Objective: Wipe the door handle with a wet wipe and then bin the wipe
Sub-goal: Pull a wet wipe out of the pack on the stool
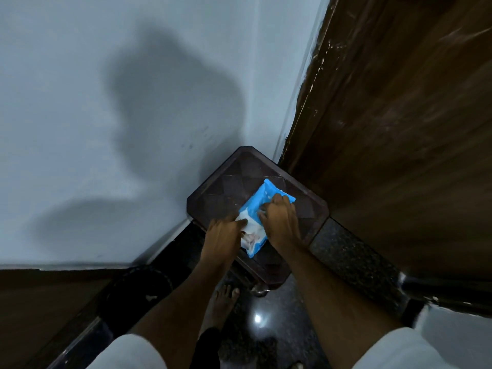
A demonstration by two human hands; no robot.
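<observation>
Head cam only: we're at the fetch-a-wipe step. The blue wipes pack lies on a dark stool in the corner by the wooden door. Our right hand presses the pack down; left hand pinches at its opening. Next we'd reckon: pull one wipe free. Handle isn't visible.
</observation>
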